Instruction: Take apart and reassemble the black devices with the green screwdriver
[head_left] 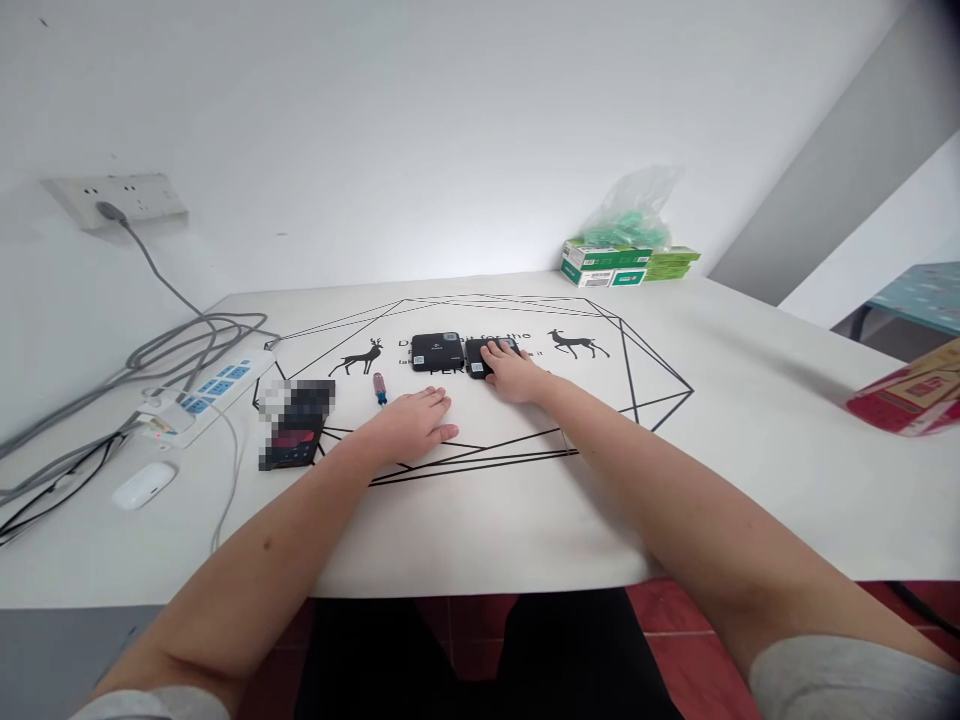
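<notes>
Two flat black boxes lie side by side near the middle of the white table. The left black box (437, 352) is uncovered, with small labels on its top. On the right black box (477, 366) rests my right hand (514, 372), fingers spread over its top and hiding much of it. My left hand (416, 422) lies flat on the table in front of the left box, its fingers apart and holding nothing. Just beyond my left wrist is a screwdriver (379, 389) with a red and blue handle.
A partly blurred phone (298, 440), a white earbud case (144, 485) and a power strip (225, 390) with grey cables are on the left. Green and white boxes (606, 262) with a plastic bag stand at the back right. A red package (911, 395) is at far right.
</notes>
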